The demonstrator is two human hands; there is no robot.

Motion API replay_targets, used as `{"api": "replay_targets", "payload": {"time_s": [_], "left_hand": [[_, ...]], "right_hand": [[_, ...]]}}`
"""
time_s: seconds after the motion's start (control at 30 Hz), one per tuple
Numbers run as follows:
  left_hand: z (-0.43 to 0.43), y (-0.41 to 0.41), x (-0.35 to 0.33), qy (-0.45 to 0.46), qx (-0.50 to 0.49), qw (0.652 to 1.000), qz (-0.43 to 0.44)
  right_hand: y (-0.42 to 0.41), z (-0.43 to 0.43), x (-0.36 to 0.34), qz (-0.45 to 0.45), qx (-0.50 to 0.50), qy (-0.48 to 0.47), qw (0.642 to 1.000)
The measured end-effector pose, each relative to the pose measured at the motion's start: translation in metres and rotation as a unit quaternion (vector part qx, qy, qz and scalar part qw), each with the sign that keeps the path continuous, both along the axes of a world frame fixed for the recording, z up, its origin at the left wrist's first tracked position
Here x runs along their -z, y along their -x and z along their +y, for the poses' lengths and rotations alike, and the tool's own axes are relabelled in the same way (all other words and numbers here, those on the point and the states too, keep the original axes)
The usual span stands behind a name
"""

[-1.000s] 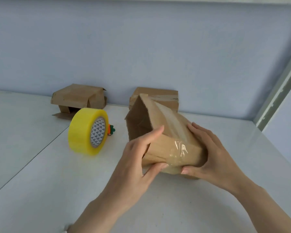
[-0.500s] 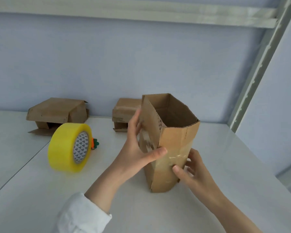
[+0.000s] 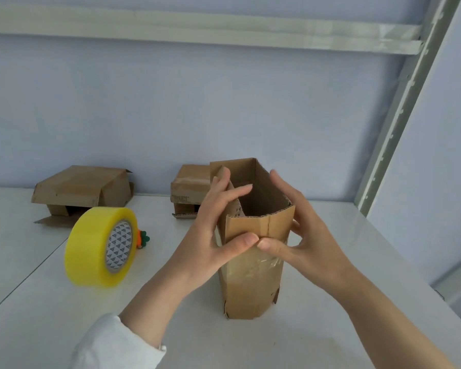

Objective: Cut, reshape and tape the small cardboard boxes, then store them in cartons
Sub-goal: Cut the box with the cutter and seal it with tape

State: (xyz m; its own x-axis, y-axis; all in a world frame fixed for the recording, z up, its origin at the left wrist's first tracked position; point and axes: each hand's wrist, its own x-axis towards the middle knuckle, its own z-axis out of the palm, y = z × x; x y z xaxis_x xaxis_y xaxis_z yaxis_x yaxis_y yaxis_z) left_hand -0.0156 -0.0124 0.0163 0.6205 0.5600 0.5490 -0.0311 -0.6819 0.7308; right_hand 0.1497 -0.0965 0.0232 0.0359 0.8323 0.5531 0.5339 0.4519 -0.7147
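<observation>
Pale blue wall [image 3: 224, 107], white table [image 3: 330, 262]

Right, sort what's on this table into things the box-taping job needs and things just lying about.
Part of the job:
- upright open-topped cardboard box, steadied by the left hand and right hand
- yellow tape roll
- flattened box at the back left
- small box behind the upright one

Just lying about:
- small orange and green object, too hidden to identify

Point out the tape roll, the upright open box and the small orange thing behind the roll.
tape roll [image 3: 91, 249]: head view, on its yellow outer band.
upright open box [image 3: 250, 296]: head view, on its front wall below the thumbs.
small orange thing [image 3: 142, 237]: head view, on its orange body.
</observation>
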Motion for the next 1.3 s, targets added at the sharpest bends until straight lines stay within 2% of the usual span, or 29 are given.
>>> {"api": "replay_targets", "payload": {"time_s": [0.2,0.33,0.47,0.6,0.8,0.97,1.1,1.23,1.3], "left_hand": [[0.009,0.009,-0.014,-0.080,-0.053,0.995,-0.005],[0.012,0.010,-0.016,-0.135,-0.118,0.984,-0.016],[0.012,0.009,-0.018,-0.160,-0.163,0.972,-0.045],[0.013,0.010,-0.026,-0.173,-0.151,0.973,-0.035],[0.021,0.016,-0.030,-0.252,-0.060,0.966,-0.010],[0.023,0.018,-0.030,-0.252,-0.117,0.959,-0.047],[0.011,0.018,-0.037,-0.154,-0.132,0.979,0.001],[0.009,0.012,-0.036,-0.230,-0.090,0.968,0.051],[0.011,0.011,-0.031,-0.217,-0.071,0.972,0.052]], "right_hand": [[-0.005,0.005,-0.013,-0.122,0.050,-0.075,0.989],[-0.014,0.007,-0.019,-0.121,0.093,-0.064,0.986],[-0.017,0.011,-0.022,-0.138,0.136,-0.096,0.976],[-0.022,0.018,-0.028,-0.144,0.121,-0.118,0.975],[-0.028,0.020,-0.030,-0.149,-0.014,-0.097,0.984],[-0.029,0.023,-0.032,-0.145,0.023,-0.091,0.985],[-0.018,0.024,-0.037,-0.130,0.070,-0.054,0.988],[-0.012,0.024,-0.033,-0.175,0.094,-0.083,0.977],[-0.013,0.024,-0.024,-0.188,0.098,-0.109,0.971]]}}
